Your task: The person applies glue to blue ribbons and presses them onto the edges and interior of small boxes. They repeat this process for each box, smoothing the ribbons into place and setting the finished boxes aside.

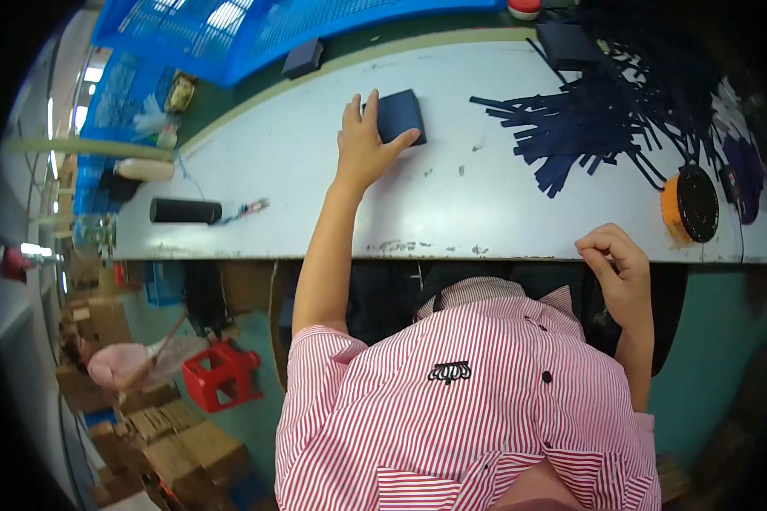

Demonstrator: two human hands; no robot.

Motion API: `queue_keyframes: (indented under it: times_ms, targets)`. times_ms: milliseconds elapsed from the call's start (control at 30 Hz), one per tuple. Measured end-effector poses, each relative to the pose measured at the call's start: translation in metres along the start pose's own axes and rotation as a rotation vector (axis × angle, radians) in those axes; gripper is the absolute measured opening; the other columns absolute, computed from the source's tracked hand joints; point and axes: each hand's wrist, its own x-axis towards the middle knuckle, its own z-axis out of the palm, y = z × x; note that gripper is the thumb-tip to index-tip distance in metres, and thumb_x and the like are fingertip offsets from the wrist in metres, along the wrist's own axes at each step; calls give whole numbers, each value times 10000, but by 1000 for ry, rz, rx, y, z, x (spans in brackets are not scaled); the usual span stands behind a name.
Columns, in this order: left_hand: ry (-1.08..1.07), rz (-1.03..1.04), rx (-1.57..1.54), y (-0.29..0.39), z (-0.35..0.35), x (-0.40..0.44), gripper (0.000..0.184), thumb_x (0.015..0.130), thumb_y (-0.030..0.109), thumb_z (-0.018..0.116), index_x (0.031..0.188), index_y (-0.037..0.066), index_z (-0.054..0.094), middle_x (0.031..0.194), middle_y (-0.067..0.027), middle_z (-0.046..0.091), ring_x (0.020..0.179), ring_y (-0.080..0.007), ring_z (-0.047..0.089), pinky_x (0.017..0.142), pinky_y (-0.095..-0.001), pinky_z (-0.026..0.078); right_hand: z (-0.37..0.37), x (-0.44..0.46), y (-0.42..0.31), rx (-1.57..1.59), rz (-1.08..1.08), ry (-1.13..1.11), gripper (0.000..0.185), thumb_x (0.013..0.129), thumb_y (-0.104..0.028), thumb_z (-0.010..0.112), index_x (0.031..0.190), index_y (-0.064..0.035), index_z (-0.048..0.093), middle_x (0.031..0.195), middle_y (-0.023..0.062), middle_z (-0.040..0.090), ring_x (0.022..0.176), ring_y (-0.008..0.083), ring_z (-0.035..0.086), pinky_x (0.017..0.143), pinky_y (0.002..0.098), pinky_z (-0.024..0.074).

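Observation:
My left hand [365,146] is at a dark blue box [400,117] on the white table. Its fingers are spread along the box's left side, and the thumb lies across the near edge. Close to the table's front edge is my right hand [620,268], fingers curled and pressed to the thumb; whatever they may hold is too small to make out. A heap of dark blue fabric strips [571,128] lies to the right of the box. Another dark box [568,46] sits beside the heap, and a smaller dark block [303,58] is at the far edge.
Blue plastic crates [230,43] stand behind the table [298,230]. A black cylinder [186,210] lies at left. An orange round container with a dark top [692,204] stands at right. On the floor are a red stool [222,375], cardboard boxes [192,451] and a person [123,364].

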Motion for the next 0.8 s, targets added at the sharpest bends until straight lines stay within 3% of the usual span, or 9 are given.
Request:
queue_keyframes:
  times_ms: [100, 200, 300, 400, 433, 567, 667, 733, 800]
  targets:
    - [-114, -30, -28, 6, 21, 23, 885, 753, 476, 779, 1422, 4, 444, 1486, -314, 320, 1361, -436, 367, 1102, -451, 344, -10, 2, 3, -125, 31, 36, 143, 851, -57, 664, 765, 32, 591, 707, 79, 548, 623, 151, 490, 584, 276, 387]
    - [-254, 72, -187, 20, 15, 20, 792, 682, 277, 746, 1391, 46, 478, 1498, -246, 337, 1352, -401, 396, 1095, -426, 362, -7, 30, 21, -182, -26, 160, 141, 864, -80, 651, 797, 35, 607, 728, 118, 560, 618, 220, 502, 596, 310, 400]
    - [-381, 280, -140, 36, 5, 4, 725, 611, 186, 692, 1308, 85, 517, 1523, -194, 327, 1389, -397, 346, 1137, -494, 287, 9, 90, 39, -334, -259, 210, 88, 854, -57, 622, 914, 3, 649, 868, 135, 618, 768, 306, 613, 684, 364, 490]
    - [-500, 294, -95, 61, -6, -17, 651, 579, 152, 674, 1215, 124, 536, 1536, -167, 321, 1439, -394, 260, 1161, -591, 155, 38, 151, 60, -593, -378, 146, 121, 811, -57, 630, 921, -49, 680, 931, 106, 639, 890, 298, 630, 766, 378, 506]
    - [-524, 297, -148, 64, -6, -22, 604, 583, 134, 669, 1174, 154, 544, 1543, -145, 326, 1472, -378, 196, 1149, -649, 35, 49, 168, 63, -666, -427, 126, 118, 791, -68, 644, 898, -68, 693, 935, 99, 645, 901, 287, 629, 767, 384, 498]
    - [-498, 345, -82, 76, -5, -35, 545, 606, 117, 682, 1141, 149, 582, 1549, -146, 317, 1471, -386, 197, 1151, -643, 8, 84, 217, 79, -977, -429, 58, 114, 744, -113, 679, 853, -97, 710, 903, 104, 650, 895, 272, 624, 748, 395, 463]
    - [-363, 352, -119, 82, -2, -39, 431, 684, 111, 706, 1107, 134, 629, 1526, -155, 359, 1456, -381, 242, 1152, -640, 25, 95, 231, 90, -1036, -413, 53, 92, 762, -133, 668, 836, -101, 712, 880, 109, 655, 862, 274, 628, 744, 401, 452]
    - [-226, 345, -149, 86, 1, -37, 342, 744, 100, 703, 1084, 110, 661, 1470, -158, 438, 1405, -368, 346, 1150, -592, 146, 93, 232, 91, -1045, -378, 28, 90, 795, -130, 644, 841, -94, 711, 878, 104, 666, 863, 280, 636, 768, 419, 459]
    - [-102, 303, -251, 93, 4, -32, 275, 787, 83, 695, 1061, 86, 686, 1408, -155, 512, 1341, -350, 443, 1124, -529, 265, 84, 229, 88, -795, -325, 54, 136, 828, -181, 645, 847, -56, 695, 867, 94, 668, 837, 281, 637, 759, 390, 477]
